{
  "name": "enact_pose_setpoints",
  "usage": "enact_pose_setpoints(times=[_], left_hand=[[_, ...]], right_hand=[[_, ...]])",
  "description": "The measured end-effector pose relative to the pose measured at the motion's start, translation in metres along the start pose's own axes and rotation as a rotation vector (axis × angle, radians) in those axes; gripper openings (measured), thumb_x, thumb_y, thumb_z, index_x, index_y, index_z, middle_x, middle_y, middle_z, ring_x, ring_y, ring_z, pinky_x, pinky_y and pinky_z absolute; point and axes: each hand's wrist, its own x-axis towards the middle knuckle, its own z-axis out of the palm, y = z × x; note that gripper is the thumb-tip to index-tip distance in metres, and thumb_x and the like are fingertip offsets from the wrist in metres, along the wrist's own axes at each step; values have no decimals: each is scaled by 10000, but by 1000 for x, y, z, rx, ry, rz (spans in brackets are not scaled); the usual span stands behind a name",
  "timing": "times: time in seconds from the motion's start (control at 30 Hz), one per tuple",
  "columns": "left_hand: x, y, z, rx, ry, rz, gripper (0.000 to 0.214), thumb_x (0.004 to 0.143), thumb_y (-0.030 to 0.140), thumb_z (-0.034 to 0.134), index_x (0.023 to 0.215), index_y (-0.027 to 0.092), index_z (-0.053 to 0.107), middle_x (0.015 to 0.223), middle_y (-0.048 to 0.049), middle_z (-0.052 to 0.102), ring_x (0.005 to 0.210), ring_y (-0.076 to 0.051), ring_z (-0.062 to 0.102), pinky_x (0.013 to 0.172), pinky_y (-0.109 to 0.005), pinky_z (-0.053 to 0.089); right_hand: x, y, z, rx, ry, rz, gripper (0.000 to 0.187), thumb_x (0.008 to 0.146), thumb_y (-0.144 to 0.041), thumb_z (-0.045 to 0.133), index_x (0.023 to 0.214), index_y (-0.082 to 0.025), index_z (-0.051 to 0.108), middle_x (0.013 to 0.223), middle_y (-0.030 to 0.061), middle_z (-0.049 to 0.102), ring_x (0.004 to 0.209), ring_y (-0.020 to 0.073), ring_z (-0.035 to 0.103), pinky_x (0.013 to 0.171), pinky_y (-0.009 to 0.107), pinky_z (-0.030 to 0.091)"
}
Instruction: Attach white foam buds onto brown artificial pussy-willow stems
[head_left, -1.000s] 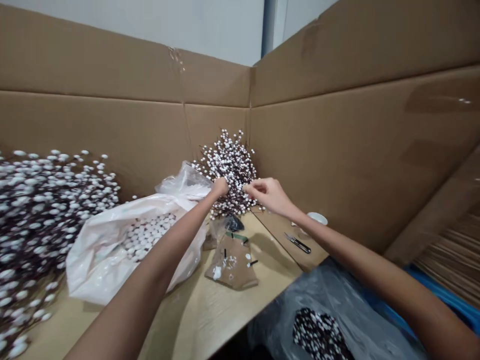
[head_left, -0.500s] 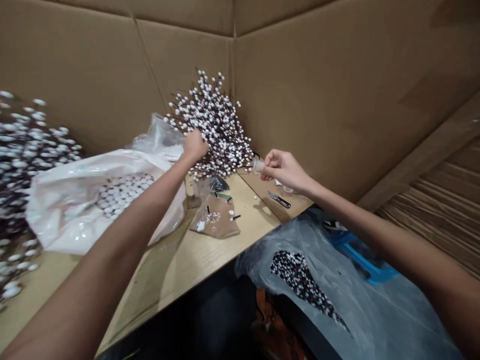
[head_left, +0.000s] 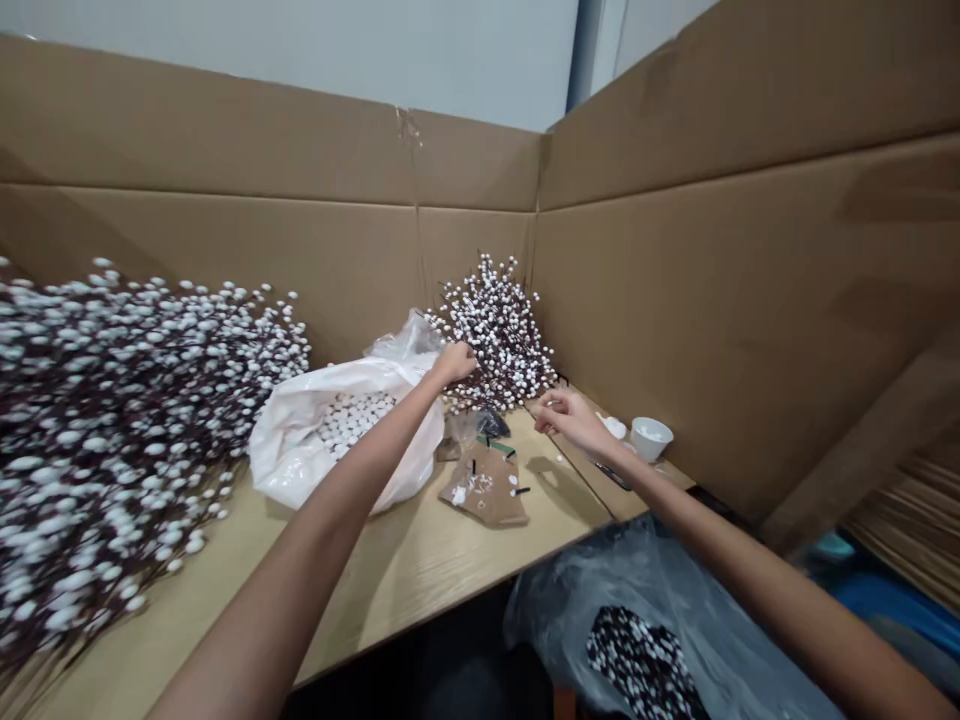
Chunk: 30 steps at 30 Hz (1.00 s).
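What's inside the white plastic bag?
White round buds show in the white plastic bag; the left forearm covers part, and the bag's bottom stays hidden.

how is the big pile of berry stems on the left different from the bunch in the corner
The large pile of berry stems is far bigger and lies spread low across the left of the table, while the corner bunch is small and dense, standing upright in the cardboard corner. The left hand is on the corner bunch; no hand touches the pile. Both show white berries on dark stems.
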Motion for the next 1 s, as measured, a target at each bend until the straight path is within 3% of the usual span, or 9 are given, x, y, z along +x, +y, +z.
enact_pose_setpoints(times=[0.1, 0.23, 0.37, 0.5, 0.53, 0.67, 0.8, 1.0], left_hand=[[-16, -1, -11, -60, 93, -1, 226, 867, 275, 564, 1040, 131, 581, 1038, -67, 607, 903, -195, 599, 787, -387, 504], [-50, 7, -35, -173, 248, 68, 36, 798, 146, 575, 765, 156, 566, 795, -34, 613, 803, -171, 584, 774, -304, 463], [-112, 21, -50, -278, 261, 219, 130, 783, 238, 599, 694, 193, 516, 749, -16, 620, 702, -146, 590, 657, -242, 464], [-183, 21, -37, -202, 234, 467, 173, 845, 312, 555, 717, 196, 540, 697, -26, 629, 633, -156, 584, 606, -274, 475], [-198, 18, -30, -139, 274, 546, 164, 856, 300, 545, 741, 183, 552, 687, -35, 627, 628, -162, 583, 582, -279, 479], [-236, -9, -4, 136, 545, 824, 118, 853, 232, 551, 776, 146, 572, 824, -98, 675, 835, -216, 620, 745, -341, 530], [-249, -51, 1, 277, 616, 840, 132, 845, 231, 519, 793, 129, 585, 843, -103, 677, 871, -242, 619, 741, -339, 549], [-256, -102, -10, 268, 628, 838, 76, 812, 127, 508, 802, 116, 583, 825, -102, 673, 857, -230, 602, 759, -352, 545]], right_hand=[[16, 9, 17, -45, 23, 12, 117, 759, -253, 494, 666, -188, 520, 591, 26, 611, 549, 141, 574, 535, 254, 448], [45, 11, 37, -156, 97, 10, 155, 725, -228, 537, 583, -192, 485, 607, 18, 590, 593, 146, 561, 562, 254, 432], [76, 3, 52, -293, 152, 47, 160, 725, -221, 595, 609, -177, 494, 667, 18, 596, 655, 152, 565, 619, 268, 440], [101, -6, 69, -424, 126, 107, 158, 801, -270, 604, 733, -130, 577, 786, 24, 624, 769, 155, 593, 727, 312, 472], [105, -7, 74, -452, 115, 127, 161, 822, -282, 595, 791, -124, 594, 840, 29, 630, 806, 158, 598, 753, 329, 478], [116, -12, 92, -515, 81, 217, 202, 859, -297, 569, 965, -127, 602, 1003, 57, 622, 911, 174, 600, 809, 378, 490], [126, -16, 102, -452, 70, 251, 186, 863, -297, 565, 916, -124, 607, 934, 42, 632, 841, 153, 609, 761, 343, 499], [134, -25, 100, -79, 40, 214, 259, 827, -168, 533, 570, -153, 505, 498, -34, 497, 472, 96, 496, 533, 244, 440]])
